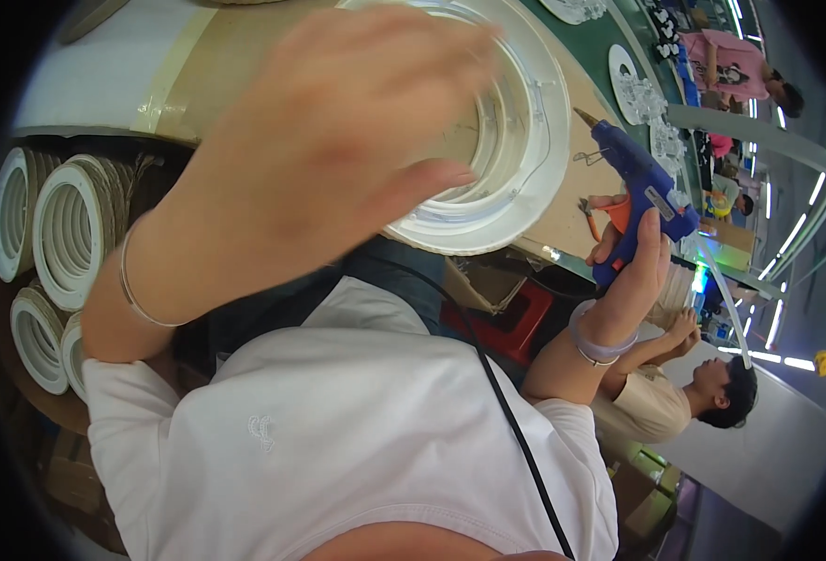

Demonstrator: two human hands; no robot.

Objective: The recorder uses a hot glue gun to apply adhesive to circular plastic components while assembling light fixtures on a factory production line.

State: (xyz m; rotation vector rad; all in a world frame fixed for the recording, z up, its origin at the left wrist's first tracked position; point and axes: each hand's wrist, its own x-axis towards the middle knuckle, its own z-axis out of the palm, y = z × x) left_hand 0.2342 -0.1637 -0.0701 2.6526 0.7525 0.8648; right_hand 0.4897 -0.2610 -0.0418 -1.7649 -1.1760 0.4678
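Observation:
My right hand [639, 266] is wrapped round the handle of a blue glue gun [639, 170] with an orange trigger. Its nozzle points up and to the left, beside the large white ring-shaped part [546, 131] on the worktable. Over that ring's left side is my left hand [357, 112], smeared by motion. The thumb stands well apart from the fingers, and I see nothing held between them. Whether this hand touches the ring, I cannot tell. A thin wire lies along the ring's inner band, whose left part the hand hides.
Orange-handled pliers [589, 217] lie on the brown tabletop near the glue gun. Stacked white rings [69, 238] stand at the left. Clear plastic pieces [639, 98] lie at the far right. A red stool [523, 323] is below the table; a person [661, 402] works at the right.

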